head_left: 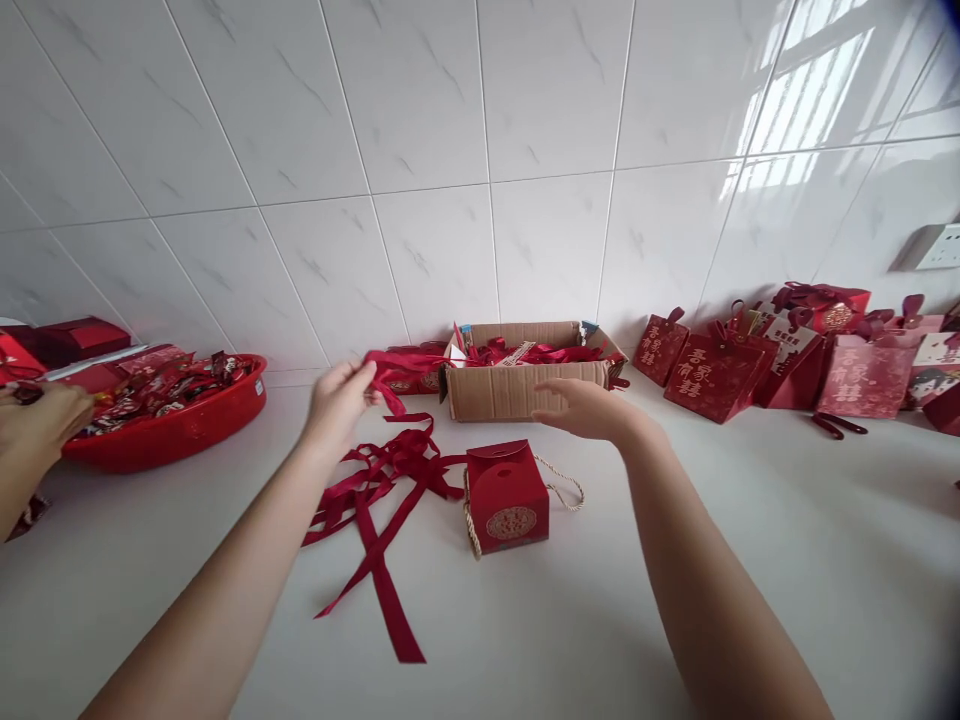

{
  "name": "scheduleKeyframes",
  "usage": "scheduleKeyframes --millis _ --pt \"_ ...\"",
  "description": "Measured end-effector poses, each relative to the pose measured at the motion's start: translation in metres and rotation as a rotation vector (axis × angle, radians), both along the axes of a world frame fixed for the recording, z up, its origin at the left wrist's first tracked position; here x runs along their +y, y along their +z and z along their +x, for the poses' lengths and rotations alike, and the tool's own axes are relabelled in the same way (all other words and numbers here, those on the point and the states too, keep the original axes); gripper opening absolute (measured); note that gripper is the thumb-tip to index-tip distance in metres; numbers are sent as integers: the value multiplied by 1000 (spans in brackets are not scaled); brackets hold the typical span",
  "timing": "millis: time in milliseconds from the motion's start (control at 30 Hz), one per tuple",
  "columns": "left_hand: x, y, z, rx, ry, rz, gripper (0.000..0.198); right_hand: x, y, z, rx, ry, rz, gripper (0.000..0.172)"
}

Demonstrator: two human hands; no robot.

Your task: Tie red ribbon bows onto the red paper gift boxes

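My left hand [341,398] is closed on a dark red ribbon [409,362], raised above the counter. Below it lies a loose tangle of red ribbons [409,455], with long ends trailing toward me. My right hand [581,408] holds nothing, its fingers stretched out in front of a cardboard box [491,395]. Red ribbons and a small printed tag [517,353] fill that box. Between my arms a small red gift box [508,500] stands upright, with a gold emblem on its front and a twisted cord handle [562,485] at its sides.
At left another person's hand [49,415] is at a red basin [180,425] of wrapped sweets. Several red gift bags and boxes [720,375] stand along the wall at right, with a dark red strap [838,427] before them. A tiled wall [435,100] closes the counter's back.
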State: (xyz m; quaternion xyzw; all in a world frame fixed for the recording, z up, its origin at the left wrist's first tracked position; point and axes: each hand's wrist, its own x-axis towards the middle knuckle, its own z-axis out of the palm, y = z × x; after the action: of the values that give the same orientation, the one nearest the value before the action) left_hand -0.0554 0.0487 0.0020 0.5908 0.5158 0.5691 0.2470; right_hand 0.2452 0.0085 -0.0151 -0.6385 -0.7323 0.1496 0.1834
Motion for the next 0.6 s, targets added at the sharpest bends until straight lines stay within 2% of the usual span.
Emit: scheduleKeyframes --millis 67,133,233,300,367,433,533,600 --pt "-34 28 -1 86 30 119 15 -18 11 2 -15 44 -59 51" --pt "-63 48 3 295 69 171 13 -37 21 4 0 80 -36 50" --pt "-84 57 10 328 144 200 18 -59 33 5 60 213 84 45" --pt "-83 53 10 371 145 158 24 -65 36 3 58 292 125 44" --pt "-72 47 6 453 79 28 29 -65 36 1 26 281 160 46" --pt "-53 38 -2 534 32 -84 31 -61 33 -2 -18 241 191 46" --pt "-18 19 -15 662 98 -189 27 -59 29 -7 -56 219 234 46" --pt "5 0 -21 796 59 -491 23 -60 28 -11 -62 223 255 43"
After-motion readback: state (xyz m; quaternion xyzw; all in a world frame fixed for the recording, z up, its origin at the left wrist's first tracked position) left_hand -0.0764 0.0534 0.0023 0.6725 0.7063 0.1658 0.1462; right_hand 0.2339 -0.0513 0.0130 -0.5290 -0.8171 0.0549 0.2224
